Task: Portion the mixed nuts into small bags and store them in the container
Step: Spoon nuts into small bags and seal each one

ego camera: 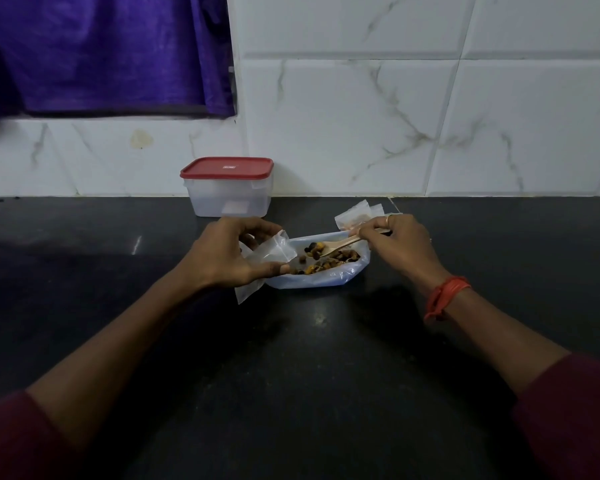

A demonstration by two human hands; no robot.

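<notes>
Looking down on the black tabletop (84, 237), I see the red-lidded container (229, 192) standing closed by the wall (361, 116). In front of it is the big open bag (319, 280) holding the nuts (340, 256). My left grip (222, 254) pinches a small bag (274, 251), and my right grip (392, 244) pinches a spoon (343, 243) dipped among them.

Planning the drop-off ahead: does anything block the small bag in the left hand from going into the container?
Yes: the red lid sits on the container, which stands behind the left hand holding the small bag. Nothing else visible lies between them.
</notes>
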